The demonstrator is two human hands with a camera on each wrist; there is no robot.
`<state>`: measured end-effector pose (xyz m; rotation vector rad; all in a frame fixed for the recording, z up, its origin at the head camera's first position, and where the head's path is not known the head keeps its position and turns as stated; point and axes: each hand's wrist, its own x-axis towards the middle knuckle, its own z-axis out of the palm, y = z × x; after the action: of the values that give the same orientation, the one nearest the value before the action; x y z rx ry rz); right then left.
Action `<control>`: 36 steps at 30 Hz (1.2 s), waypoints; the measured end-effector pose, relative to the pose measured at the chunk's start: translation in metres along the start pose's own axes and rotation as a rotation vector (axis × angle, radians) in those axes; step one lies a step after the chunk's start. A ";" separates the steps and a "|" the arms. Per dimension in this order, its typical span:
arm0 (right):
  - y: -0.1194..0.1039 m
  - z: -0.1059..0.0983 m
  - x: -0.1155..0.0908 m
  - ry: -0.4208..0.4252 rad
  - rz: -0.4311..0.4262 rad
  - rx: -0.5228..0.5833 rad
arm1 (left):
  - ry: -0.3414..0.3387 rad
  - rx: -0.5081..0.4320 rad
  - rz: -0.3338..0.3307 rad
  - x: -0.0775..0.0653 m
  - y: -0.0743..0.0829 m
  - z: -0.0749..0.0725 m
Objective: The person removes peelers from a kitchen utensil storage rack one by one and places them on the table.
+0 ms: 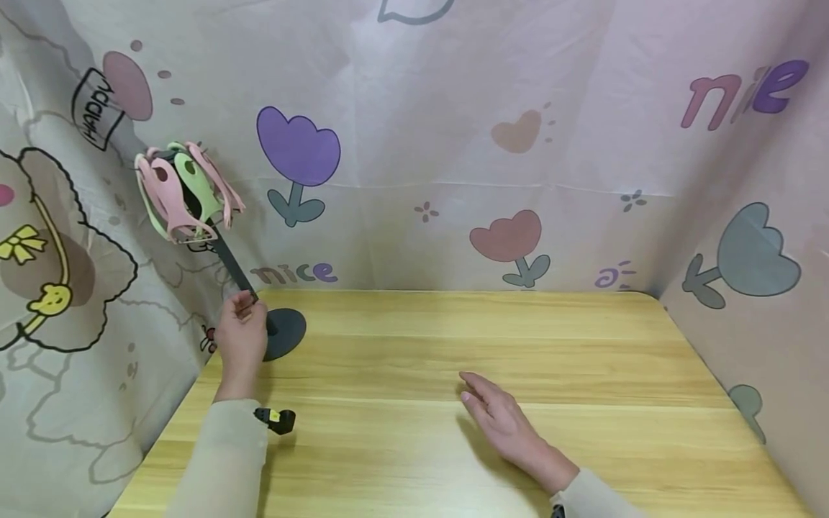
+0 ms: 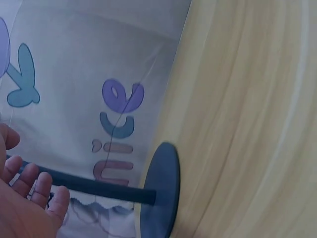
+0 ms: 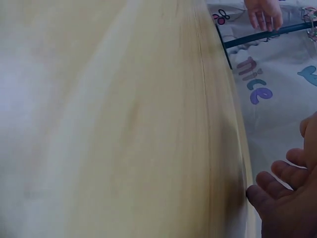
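Note:
In the head view, a dark stand [image 1: 233, 265] with a round base [image 1: 288, 334] is on the left of the table. Pink and green openwork plastic pieces [image 1: 170, 193] hang around its top; their kind is unclear. My left hand [image 1: 241, 327] is beside the lower pole, its fingers loosely bent. In the left wrist view, the pole [image 2: 99, 186] passes right by the fingers [image 2: 42, 187], which are not wrapped round it. My right hand [image 1: 504, 424] hovers over the middle front of the table, fingers relaxed and holding nothing.
The light wooden table [image 1: 414, 345] meets a printed cloth [image 1: 414, 144] at its back edge. More cloth hangs along the left and right sides, close to the stand on the left. Small cameras, one a black wrist camera [image 1: 280, 420], are strapped to my wrists.

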<state>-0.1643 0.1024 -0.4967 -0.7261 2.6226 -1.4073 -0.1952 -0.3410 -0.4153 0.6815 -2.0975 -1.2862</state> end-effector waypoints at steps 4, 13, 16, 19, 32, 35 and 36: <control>-0.001 0.003 0.002 -0.021 0.007 0.011 | 0.043 0.017 -0.011 0.012 0.000 -0.005; -0.003 0.008 0.001 -0.031 0.039 0.035 | 0.042 0.022 -0.038 0.031 -0.001 -0.008; -0.003 0.009 0.001 -0.039 0.034 0.041 | 0.022 0.017 -0.044 0.036 -0.003 -0.007; -0.003 0.010 0.002 -0.050 0.031 0.052 | -0.001 0.002 -0.055 0.040 -0.004 -0.005; -0.005 0.017 0.007 -0.082 0.026 0.062 | -0.034 0.054 -0.010 0.055 -0.014 0.007; -0.007 0.018 0.008 -0.082 0.019 0.058 | -0.012 0.048 -0.003 0.057 -0.015 0.009; -0.007 0.018 0.009 -0.084 0.017 0.060 | -0.006 0.046 0.001 0.058 -0.015 0.010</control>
<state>-0.1644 0.0814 -0.5001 -0.7369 2.5066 -1.4116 -0.2408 -0.3804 -0.4202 0.6975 -2.1376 -1.2447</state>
